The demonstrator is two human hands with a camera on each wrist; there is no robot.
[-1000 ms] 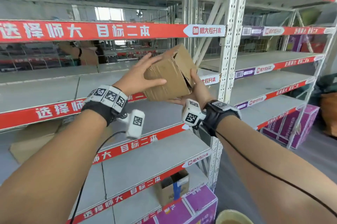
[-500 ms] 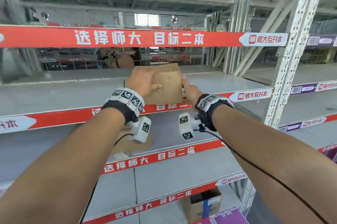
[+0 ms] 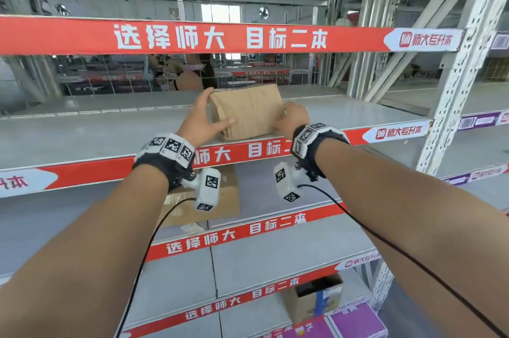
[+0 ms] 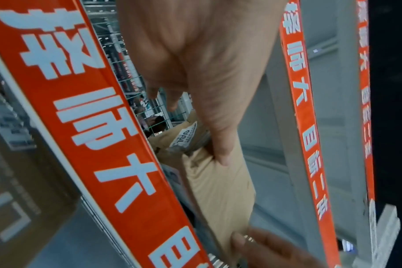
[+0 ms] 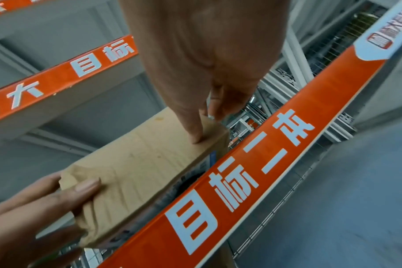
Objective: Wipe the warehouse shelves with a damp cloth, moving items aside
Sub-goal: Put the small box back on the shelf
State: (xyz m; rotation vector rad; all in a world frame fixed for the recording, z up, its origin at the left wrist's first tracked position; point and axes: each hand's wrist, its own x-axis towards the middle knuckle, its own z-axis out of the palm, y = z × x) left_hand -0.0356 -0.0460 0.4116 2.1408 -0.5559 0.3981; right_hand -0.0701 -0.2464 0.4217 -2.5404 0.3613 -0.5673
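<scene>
A worn brown cardboard box sits at the front edge of the grey shelf, above its red label strip. My left hand grips the box's left end, thumb on the front face and fingers over the far side. My right hand holds the right end the same way. The left wrist view shows the left hand with its thumb pressed on the box. The right wrist view shows the right hand with its thumb on the box. No cloth is visible.
A flattened carton lies on the shelf below. An open cardboard box and purple boxes sit low at the right. A white perforated upright stands to the right, and wire mesh closes the shelf's back.
Both hands have carried the box from a tilted hold in front of the upright leftward to the shelf, where it now lies level at the front edge.
</scene>
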